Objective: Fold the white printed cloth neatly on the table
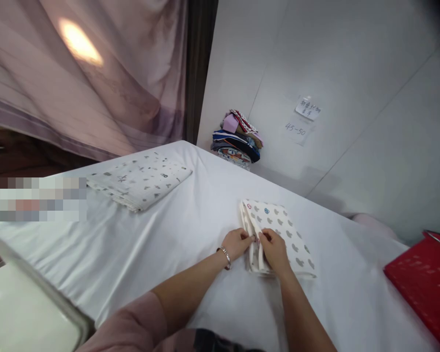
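A white cloth with grey mouse-head shapes (288, 227) lies folded in layers on the white-covered table. At its left edge my left hand (237, 244), with a bracelet at the wrist, pinches the layers between thumb and finger. Close beside it, my right hand (275, 248) grips the upper layer's edge, which is lifted a little from the layer beneath. The fingertips of both hands nearly meet at the fold. A second patterned white cloth (143, 178) lies folded farther left, out of reach of both hands.
A stack of folded coloured fabrics (236, 139) stands behind the table against the grey wall. A red bag-like object (425, 283) sits at the right edge. Paper notes (308, 108) hang on the wall, and a pinkish curtain (132, 73) hangs at the back left.
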Demonstrator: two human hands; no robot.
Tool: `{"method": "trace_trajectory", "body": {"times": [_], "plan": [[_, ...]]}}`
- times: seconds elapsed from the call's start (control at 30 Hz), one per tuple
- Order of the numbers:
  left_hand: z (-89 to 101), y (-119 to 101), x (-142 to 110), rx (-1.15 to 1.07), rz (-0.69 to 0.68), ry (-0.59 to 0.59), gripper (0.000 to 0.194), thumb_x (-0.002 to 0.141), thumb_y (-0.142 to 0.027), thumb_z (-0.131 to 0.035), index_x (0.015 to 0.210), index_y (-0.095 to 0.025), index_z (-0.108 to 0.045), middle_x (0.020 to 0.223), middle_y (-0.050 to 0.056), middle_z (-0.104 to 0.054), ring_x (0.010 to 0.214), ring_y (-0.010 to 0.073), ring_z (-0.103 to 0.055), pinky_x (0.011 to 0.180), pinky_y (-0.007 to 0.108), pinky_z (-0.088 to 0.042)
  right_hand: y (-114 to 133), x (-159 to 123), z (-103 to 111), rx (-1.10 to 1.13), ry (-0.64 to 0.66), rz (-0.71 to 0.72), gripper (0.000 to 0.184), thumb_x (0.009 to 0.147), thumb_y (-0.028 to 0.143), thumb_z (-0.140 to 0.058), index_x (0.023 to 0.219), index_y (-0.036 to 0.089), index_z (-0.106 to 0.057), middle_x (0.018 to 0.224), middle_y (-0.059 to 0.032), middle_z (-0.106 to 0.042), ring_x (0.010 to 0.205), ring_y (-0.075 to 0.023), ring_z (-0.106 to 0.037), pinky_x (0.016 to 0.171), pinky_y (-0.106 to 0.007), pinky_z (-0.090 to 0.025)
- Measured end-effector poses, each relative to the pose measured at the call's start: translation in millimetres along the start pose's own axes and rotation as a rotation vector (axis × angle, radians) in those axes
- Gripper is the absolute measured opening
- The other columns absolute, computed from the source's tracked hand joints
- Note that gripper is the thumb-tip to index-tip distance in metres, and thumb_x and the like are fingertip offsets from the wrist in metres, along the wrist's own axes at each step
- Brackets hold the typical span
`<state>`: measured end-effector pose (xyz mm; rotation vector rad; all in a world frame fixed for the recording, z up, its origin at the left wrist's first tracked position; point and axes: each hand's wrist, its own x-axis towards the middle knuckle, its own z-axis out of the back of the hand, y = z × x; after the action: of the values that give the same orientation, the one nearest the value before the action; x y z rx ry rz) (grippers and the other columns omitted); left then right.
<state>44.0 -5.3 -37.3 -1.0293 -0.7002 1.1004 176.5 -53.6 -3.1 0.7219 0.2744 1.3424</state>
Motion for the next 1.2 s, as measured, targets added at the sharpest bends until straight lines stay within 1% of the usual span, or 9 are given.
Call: {"method": "trace_trajectory", "body": {"times": [0.13, 0.37, 0.53, 0.6, 0.67, 0.77, 0.9, 1.07, 1.2], "plan": [[1.0, -3, 1, 0.0, 0.051, 0.053, 0.019, 0.068, -0.034, -0.056, 0.06, -0.017, -0.058, 0.054, -0.002, -0.056, 0.057, 0.0123, -0.054, 0.053, 0.021, -0.037, 0, -3, -5, -0.082, 0.004, 0.025, 0.028, 0.079, 0.038, -0.042, 0.085, 0.02, -0.062, 0.071, -0.0018, -0.063, 0.065, -0.0167, -0.055, 0.061, -0.025, -0.038], [-2.9, -7, 1, -0.423, 0.254, 0.202, 0.008, 0.068, -0.017, -0.05, 0.06, -0.016, -0.054, 0.043, -0.007, -0.046, 0.034, 0.0054, -0.039, 0.037, 0.018, -0.029, 4, -6, -4, -0.176, 0.064, 0.109, 0.03, 0.082, 0.038, -0.04, 0.096, 0.02, -0.059, 0.087, -0.0057, -0.062, 0.08, -0.0197, -0.055, 0.07, -0.028, -0.04], [0.7, -6, 2, -0.588, 0.291, 0.283, 0.008, 0.064, -0.012, -0.049, 0.064, -0.015, -0.056, 0.037, -0.008, -0.039, 0.029, 0.0045, -0.031, 0.033, 0.018, -0.019, 6, -6, 3, -0.226, 0.15, 0.119, 0.032, 0.08, 0.036, -0.042, 0.103, 0.019, -0.057, 0.089, -0.0066, -0.06, 0.084, -0.0209, -0.055, 0.071, -0.029, -0.041], [1.7, -4, 5, -0.55, 0.28, 0.261, 0.008, 0.065, -0.012, -0.049, 0.066, -0.014, -0.057, 0.037, -0.008, -0.04, 0.029, 0.0043, -0.032, 0.033, 0.017, -0.022, 5, -5, 4, -0.216, 0.172, 0.118, 0.033, 0.077, 0.031, -0.044, 0.105, 0.018, -0.057, 0.091, -0.007, -0.06, 0.085, -0.0212, -0.054, 0.074, -0.03, -0.04], [1.5, -1, 7, -0.457, 0.263, 0.155, 0.008, 0.066, -0.012, -0.05, 0.07, -0.014, -0.057, 0.042, -0.008, -0.044, 0.031, 0.0041, -0.037, 0.035, 0.017, -0.026, 3, -4, 6, -0.158, 0.171, 0.096, 0.034, 0.075, 0.026, -0.044, 0.104, 0.017, -0.058, 0.091, -0.0064, -0.061, 0.083, -0.0203, -0.055, 0.075, -0.029, -0.04], [-0.7, 4, 10, -0.346, 0.265, 0.002, 0.012, 0.068, -0.015, -0.054, 0.079, -0.014, -0.056, 0.053, -0.006, -0.052, 0.036, 0.0052, -0.046, 0.036, 0.017, -0.029, -2, -2, 8, -0.01, 0.146, 0.023, 0.037, 0.073, 0.026, -0.043, 0.105, 0.017, -0.058, 0.084, -0.0031, -0.062, 0.07, -0.0169, -0.055, 0.068, -0.027, -0.042], [-3.1, 7, 11, -0.317, 0.267, 0.007, 0.017, 0.07, -0.022, -0.057, 0.085, -0.014, -0.055, 0.055, -0.004, -0.056, 0.037, 0.0057, -0.048, 0.036, 0.017, -0.029, -7, -1, 10, 0.093, 0.084, -0.031, 0.042, 0.071, 0.028, -0.045, 0.11, 0.016, -0.055, 0.073, -0.0001, -0.059, 0.059, -0.0146, -0.052, 0.059, -0.025, -0.042], [-3.5, 5, 12, -0.32, 0.29, 0.017, 0.016, 0.071, -0.021, -0.057, 0.084, -0.013, -0.055, 0.059, -0.003, -0.059, 0.036, 0.0053, -0.048, 0.036, 0.017, -0.03, -4, -1, 10, 0.081, 0.034, -0.012, 0.045, 0.07, 0.029, -0.044, 0.111, 0.016, -0.055, 0.074, -0.0005, -0.06, 0.059, -0.0145, -0.052, 0.061, -0.026, -0.043], [-5.6, 3, 14, -0.318, 0.307, -0.016, 0.018, 0.073, -0.021, -0.056, 0.09, -0.013, -0.055, 0.063, -0.002, -0.06, 0.036, 0.0059, -0.048, 0.036, 0.018, -0.03, -3, -2, 7, 0.018, 0.044, 0.017, 0.045, 0.071, 0.028, -0.042, 0.112, 0.017, -0.056, 0.075, -0.0014, -0.061, 0.062, -0.016, -0.053, 0.063, -0.028, -0.043]]}}
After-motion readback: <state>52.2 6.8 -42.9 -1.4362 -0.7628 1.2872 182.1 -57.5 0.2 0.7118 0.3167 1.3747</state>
